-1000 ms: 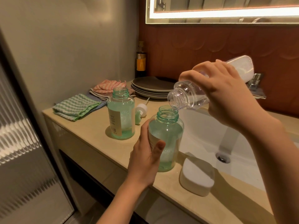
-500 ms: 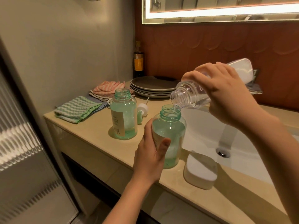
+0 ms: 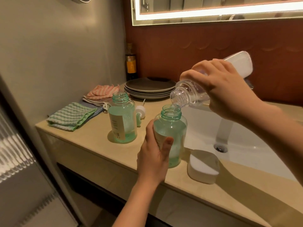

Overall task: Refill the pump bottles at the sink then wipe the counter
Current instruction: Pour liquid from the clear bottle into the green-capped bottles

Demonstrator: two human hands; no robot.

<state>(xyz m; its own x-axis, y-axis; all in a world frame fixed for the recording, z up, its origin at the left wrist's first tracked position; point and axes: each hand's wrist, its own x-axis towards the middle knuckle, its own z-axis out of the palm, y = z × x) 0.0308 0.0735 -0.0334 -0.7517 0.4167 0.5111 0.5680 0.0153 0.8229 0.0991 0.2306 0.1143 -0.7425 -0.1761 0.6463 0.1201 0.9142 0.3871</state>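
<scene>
Pours from clear bottle gripped in right hand, long axis tilted down-left, mouth just above open neck of upright green bottle clasped by left hand on table.

stacked plates, maybe a sauce bottle

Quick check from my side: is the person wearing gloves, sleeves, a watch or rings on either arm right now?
No. The left hand and right hand are both bare, without gloves. Both forearms are uncovered as far as the frame shows, with no sleeve edge in view. No watch, bracelet or ring shows on the visible wrists and fingers.
</scene>
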